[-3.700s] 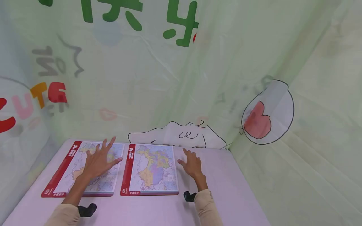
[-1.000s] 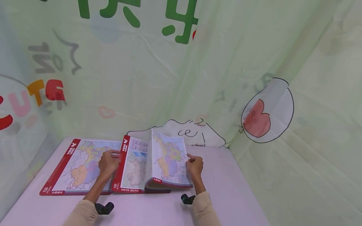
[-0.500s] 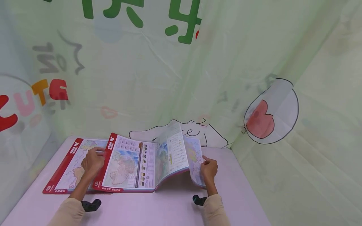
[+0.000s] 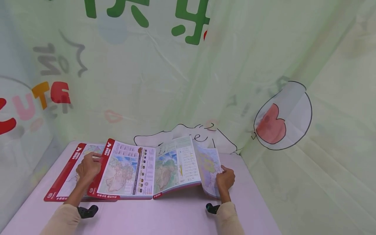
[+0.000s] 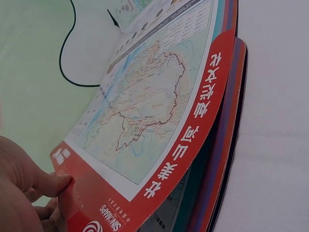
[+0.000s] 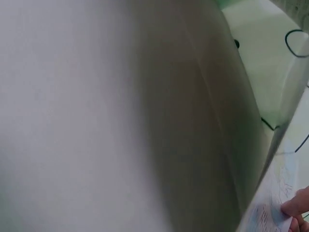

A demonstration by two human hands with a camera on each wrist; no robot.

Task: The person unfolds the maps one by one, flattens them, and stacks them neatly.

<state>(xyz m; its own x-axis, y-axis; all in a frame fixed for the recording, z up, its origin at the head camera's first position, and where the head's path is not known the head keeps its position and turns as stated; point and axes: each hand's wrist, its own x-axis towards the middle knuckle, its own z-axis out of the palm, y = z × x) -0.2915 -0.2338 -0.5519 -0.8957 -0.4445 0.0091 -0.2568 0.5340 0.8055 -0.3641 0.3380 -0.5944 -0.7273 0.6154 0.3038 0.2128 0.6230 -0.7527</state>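
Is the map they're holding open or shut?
Open: the map is spread between left hand and right hand, several panels showing.

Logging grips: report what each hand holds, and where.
Left hand pinches the opened map by its red left border; right hand grips the rightmost sheet by its right edge.

Head looks forward-down; nearer wrist views share its map sheets (image 4: 121, 174).

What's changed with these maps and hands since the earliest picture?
The rightmost rectangular, red-edged folding map has opened out: its red edge slid left over the other rectangular, red-edged map, its end panel went right. The left hand, previously open, now pinches that edge; the right hand, previously open, grips the end panel. The other map stayed put.
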